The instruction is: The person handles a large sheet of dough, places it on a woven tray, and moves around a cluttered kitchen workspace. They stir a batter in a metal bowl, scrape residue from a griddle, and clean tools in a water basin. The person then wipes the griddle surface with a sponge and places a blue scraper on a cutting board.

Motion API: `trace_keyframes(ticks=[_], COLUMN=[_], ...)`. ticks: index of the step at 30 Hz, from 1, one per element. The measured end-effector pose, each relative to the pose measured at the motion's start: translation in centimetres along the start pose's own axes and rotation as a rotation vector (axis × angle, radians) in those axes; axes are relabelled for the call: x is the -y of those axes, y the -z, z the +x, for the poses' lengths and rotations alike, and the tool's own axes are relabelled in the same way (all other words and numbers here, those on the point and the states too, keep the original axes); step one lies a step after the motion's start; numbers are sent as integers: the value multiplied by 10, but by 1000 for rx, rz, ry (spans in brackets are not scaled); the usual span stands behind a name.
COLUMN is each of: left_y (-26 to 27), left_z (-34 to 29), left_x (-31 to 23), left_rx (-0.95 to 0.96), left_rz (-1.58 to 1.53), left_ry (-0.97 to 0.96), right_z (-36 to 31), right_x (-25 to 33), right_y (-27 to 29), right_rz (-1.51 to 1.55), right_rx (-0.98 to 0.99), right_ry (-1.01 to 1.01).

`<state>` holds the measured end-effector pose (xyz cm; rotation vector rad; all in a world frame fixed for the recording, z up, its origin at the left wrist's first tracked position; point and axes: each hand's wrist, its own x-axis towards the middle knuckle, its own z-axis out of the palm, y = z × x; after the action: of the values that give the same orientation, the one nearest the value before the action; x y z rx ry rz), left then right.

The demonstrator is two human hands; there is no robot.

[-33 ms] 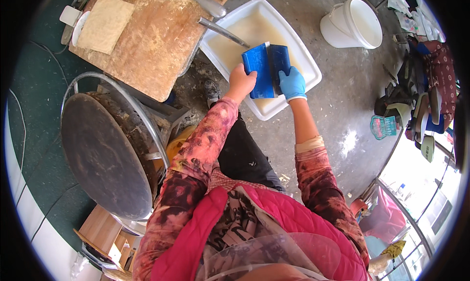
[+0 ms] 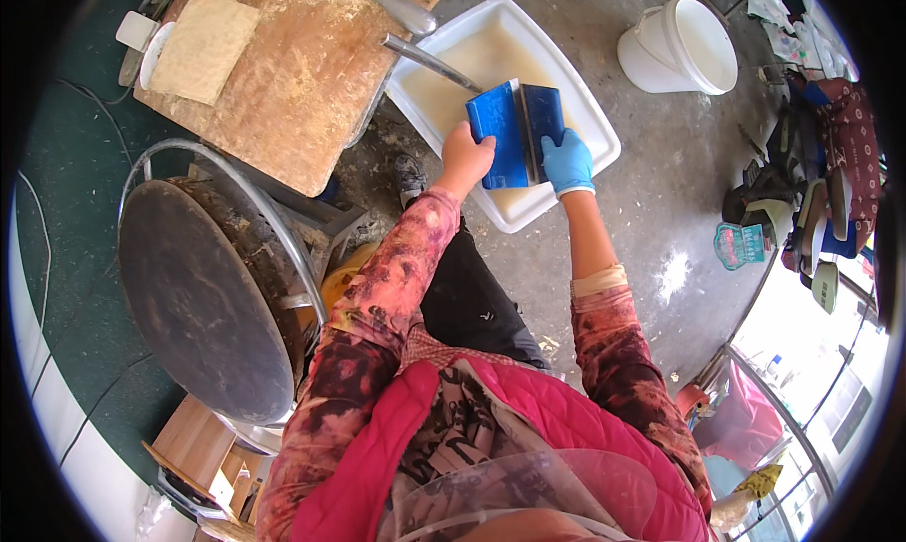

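left hand: your bare left hand (image 2: 464,157) sits upper centre of frame, fingers curled shut around the lower left edge of the left blue scraper (image 2: 497,134); thumb side faces you, fingertips hidden behind the blade.
right hand: your right hand (image 2: 567,160), in a blue glove, is just right of the left one, fingers closed on the lower edge of the right blue scraper (image 2: 545,117).
scrapers: two flat blue blades, side by side, touching along their inner edges, standing up from your fingers toward the top of frame, over the tub.
tub: white rectangular tub (image 2: 595,131), upper centre, holds pale cream liquid; metal handle (image 2: 429,60) rests across its upper left rim.
board: worn wooden board (image 2: 302,79) upper left, just beside the tub.
griddle: round dark plate (image 2: 193,296) at left.
bucket: white bucket (image 2: 681,46) upper right, well apart from the tub.
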<state>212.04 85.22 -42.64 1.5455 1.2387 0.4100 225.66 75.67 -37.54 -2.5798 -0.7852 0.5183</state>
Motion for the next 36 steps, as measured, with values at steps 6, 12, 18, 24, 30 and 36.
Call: trace_keyframes(ticks=[6, 12, 18, 24, 30, 36], left_y=[5, 0, 14, 28, 33, 30], left_z=[6, -4, -23, -43, -45, -46], left_x=[-6, -17, -44, -52, -22, -18], left_rx=[-45, 30, 7, -57, 4, 84], left_rz=[34, 13, -16, 432, 551, 605], left_ry=[36, 43, -143, -839, -994, -1121], right_z=[-1, -10, 32, 60, 38, -3], right_x=[-5, 1, -30, -28, 8, 45], right_y=[21, 8, 4, 53, 109, 94], right_rz=[56, 11, 0, -96, -128, -305], right_rx=[30, 5, 73, 171, 242, 438], right_ry=[-9, 60, -75, 128, 244, 590])
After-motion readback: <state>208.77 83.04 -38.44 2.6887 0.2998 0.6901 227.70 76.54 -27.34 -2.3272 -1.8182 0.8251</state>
